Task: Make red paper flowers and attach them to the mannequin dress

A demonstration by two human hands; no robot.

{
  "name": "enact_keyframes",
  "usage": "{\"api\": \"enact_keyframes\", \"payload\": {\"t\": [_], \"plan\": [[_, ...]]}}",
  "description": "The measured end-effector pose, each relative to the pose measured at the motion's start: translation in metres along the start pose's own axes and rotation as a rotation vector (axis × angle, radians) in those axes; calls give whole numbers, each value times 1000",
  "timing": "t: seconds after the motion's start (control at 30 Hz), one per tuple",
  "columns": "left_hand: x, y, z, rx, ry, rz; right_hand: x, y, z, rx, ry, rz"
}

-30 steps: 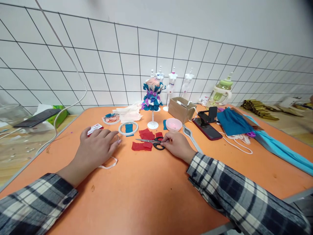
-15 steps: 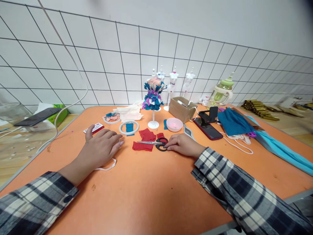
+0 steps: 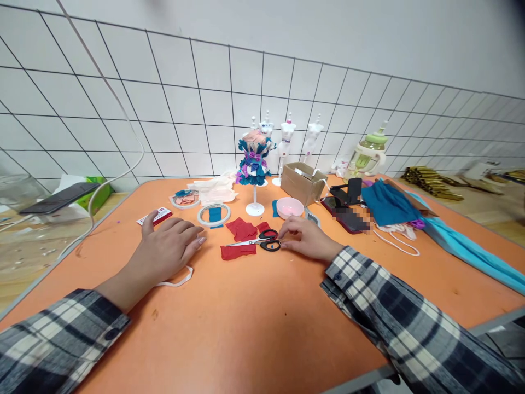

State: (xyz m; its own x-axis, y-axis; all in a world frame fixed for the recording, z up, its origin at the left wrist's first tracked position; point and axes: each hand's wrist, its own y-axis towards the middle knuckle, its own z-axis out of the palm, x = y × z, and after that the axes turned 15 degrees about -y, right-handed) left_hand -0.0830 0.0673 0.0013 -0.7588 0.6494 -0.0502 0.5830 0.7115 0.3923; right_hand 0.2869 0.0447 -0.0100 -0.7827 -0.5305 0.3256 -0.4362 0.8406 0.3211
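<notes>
My left hand (image 3: 170,241) lies palm down on the orange table, fingers spread, beside a white loop of string (image 3: 180,280). A small red-and-white box (image 3: 158,216) is just beyond its thumb. Black-handled scissors (image 3: 241,242) lie with their blades pointing left among pieces of red crepe-like material (image 3: 238,253). At the scissors' handles, my right hand (image 3: 305,238) has its thumb and index finger parted; the thumb tip is at the handle's edge, and whether it touches is hard to tell. A pink bowl (image 3: 290,208) stands just behind that hand.
Behind are a dress form in ruffled blue and purple (image 3: 254,158), white dress forms (image 3: 287,131) and a cardboard box (image 3: 301,183). Tape rolls (image 3: 200,216) lie left of centre. To the right are a phone (image 3: 344,216), blue cloth (image 3: 383,202) and a green-lidded bottle (image 3: 369,153).
My right thumb and index finger have come apart at the scissors' handles. The blade tips and the lower red piece have shifted slightly toward me. My left hand stays in place.
</notes>
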Motion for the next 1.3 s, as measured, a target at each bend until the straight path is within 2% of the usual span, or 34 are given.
{"api": "enact_keyframes", "payload": {"t": [0.1, 0.23, 0.47, 0.53, 0.67, 0.73, 0.83, 1.0, 1.17, 1.3], "plan": [[0, 0, 0, 2, -8, -10, 4, 2, 1, -64, -121, 7], [2, 0, 1, -8, -36, 4, 4, 2, 0, 60, -261, -67], [1, 0, 1, -15, -46, 36, 7, -1, -3, 177, -237, -105], [0, 1, 0, -7, -44, 39, 10, -2, -2, 173, -227, -69], [-1, 1, -2, -2, -16, 75, 13, -1, 1, 135, -140, 134], [-3, 1, -4, -13, -5, 106, 12, 0, 1, 132, -129, 178], [-9, -1, -9, -38, -7, 222, 10, 0, 2, 150, -141, 125], [-27, -2, -11, -34, -18, 454, 7, 0, 0, 42, -224, -35], [-33, 0, -10, 10, -113, 486, 7, 1, -4, 119, -298, -77], [-31, 1, -10, 30, -161, 478, 7, 1, -3, 101, -302, -114]]}}
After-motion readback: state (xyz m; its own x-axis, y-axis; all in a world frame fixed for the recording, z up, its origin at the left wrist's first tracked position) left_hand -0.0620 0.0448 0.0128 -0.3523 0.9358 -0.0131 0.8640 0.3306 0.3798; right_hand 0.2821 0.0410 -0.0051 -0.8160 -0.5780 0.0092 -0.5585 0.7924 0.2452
